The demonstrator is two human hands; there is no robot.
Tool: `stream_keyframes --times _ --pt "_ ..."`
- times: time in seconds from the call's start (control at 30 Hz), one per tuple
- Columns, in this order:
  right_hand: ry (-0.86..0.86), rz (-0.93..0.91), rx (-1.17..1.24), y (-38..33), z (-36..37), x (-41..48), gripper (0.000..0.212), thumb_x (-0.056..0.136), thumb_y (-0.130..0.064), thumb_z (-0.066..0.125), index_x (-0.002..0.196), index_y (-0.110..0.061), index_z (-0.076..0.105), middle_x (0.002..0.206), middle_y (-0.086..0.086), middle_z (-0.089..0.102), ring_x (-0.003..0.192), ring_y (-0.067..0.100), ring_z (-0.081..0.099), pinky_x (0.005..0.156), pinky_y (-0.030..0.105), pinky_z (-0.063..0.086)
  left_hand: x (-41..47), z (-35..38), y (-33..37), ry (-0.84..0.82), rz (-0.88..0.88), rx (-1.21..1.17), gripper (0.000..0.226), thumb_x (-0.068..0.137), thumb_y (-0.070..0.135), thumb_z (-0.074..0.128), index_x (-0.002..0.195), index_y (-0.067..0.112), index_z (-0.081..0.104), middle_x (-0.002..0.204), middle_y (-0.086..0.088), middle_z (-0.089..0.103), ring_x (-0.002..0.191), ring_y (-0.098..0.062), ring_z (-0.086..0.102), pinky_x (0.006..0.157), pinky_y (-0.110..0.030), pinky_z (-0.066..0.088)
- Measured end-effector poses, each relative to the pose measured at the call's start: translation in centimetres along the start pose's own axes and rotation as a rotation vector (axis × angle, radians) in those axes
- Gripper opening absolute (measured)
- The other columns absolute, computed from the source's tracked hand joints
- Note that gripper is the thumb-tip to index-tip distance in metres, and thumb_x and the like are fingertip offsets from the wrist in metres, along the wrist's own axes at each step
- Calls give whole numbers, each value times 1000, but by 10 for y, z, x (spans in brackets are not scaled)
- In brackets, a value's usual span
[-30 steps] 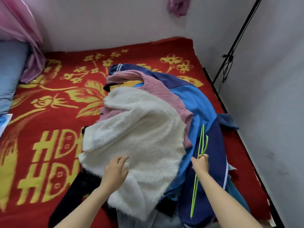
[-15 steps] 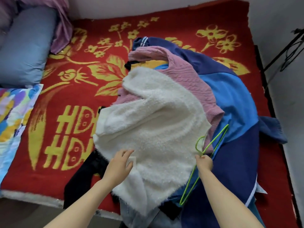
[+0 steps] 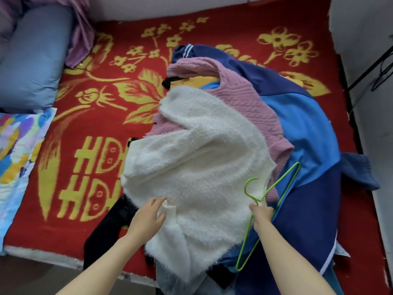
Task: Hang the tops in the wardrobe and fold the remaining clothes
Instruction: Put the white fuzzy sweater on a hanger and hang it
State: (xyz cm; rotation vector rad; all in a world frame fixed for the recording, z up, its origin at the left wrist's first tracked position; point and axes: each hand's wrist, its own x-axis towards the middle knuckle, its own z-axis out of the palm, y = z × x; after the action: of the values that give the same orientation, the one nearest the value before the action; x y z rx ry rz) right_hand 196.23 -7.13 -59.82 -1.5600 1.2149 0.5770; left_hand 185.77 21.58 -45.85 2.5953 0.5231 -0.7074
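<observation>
while right hand (image 3: 262, 213) grips green hanger (image 3: 282, 177) | left hand (image 3: 146, 218), fingers relaxed, touches white sweater (image 3: 191, 162) | blanket (image 3: 70, 213) writing illegible

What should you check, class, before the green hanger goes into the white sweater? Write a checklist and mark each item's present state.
1. Green hanger gripped by the right hand: ok.
2. White sweater lying on top of the clothes pile: ok.
3. Sweater spread flat: not ok, it is folded over itself.
4. Neck opening found: cannot tell, the bunched fabric hides it.
5. Left hand holding the sweater: cannot tell; it lies on the fabric at a ribbed edge.
</observation>
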Motion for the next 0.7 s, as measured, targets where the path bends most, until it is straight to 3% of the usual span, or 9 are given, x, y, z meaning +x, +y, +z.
stream_keyframes --times 0.1,0.17,0.23,0.3,0.43,0.53,0.6,0.7 --pt "-65 -76 -8 -3 -13 -7 29 83 3 62 109 8 52 96 16 53 86 27 48 72 33 38 4 -4 10 14 57 12 46 98 28 43 143 26 33 130 7 44 94 -7 53 66 -19 43" --pt "-93 -161 2 -3 -19 -15 11 83 5 60 87 -1 52 83 12 48 78 23 44 65 30 36 4 -7 17 22 99 5 46 98 29 43 143 27 32 131 7 43 97 -7 53 66 -18 43" --pt "-100 -246 -6 -1 -22 -24 28 83 7 58 71 -11 40 75 8 42 72 21 40 60 30 33 5 -9 23 26 122 -16 46 98 29 43 143 27 32 132 7 42 101 -7 52 68 -18 43" --pt "-99 -308 48 7 -27 -41 28 82 9 57 71 -10 39 77 9 44 73 21 41 65 30 34 2 -11 24 39 154 -35 46 98 28 43 143 26 33 133 7 42 101 -7 51 74 -20 45" --pt "-118 -418 213 17 -44 -80 18 83 8 56 77 -6 47 72 6 46 70 18 42 59 30 34 -3 -11 21 43 212 -48 45 98 29 43 142 26 34 135 6 42 98 -4 49 75 -16 40" --pt "-136 -621 224 7 -58 -125 17 85 9 55 87 -7 50 74 2 45 69 15 41 60 25 35 -14 -16 15 40 260 -72 45 98 29 43 142 26 34 136 5 41 94 -3 48 76 -17 38" --pt "-132 -783 178 -9 -66 -157 19 84 10 56 83 -8 49 70 1 42 64 12 38 56 17 34 -20 -27 12 56 294 -76 44 98 28 44 141 26 36 135 4 42 93 -4 48 76 -19 40" --pt "-170 -955 115 -52 -74 -210 24 84 6 60 69 -6 46 63 3 38 57 8 36 49 17 30 -24 -55 11 145 346 -163 42 96 24 47 138 23 41 130 2 47 94 -8 51 81 -25 44"
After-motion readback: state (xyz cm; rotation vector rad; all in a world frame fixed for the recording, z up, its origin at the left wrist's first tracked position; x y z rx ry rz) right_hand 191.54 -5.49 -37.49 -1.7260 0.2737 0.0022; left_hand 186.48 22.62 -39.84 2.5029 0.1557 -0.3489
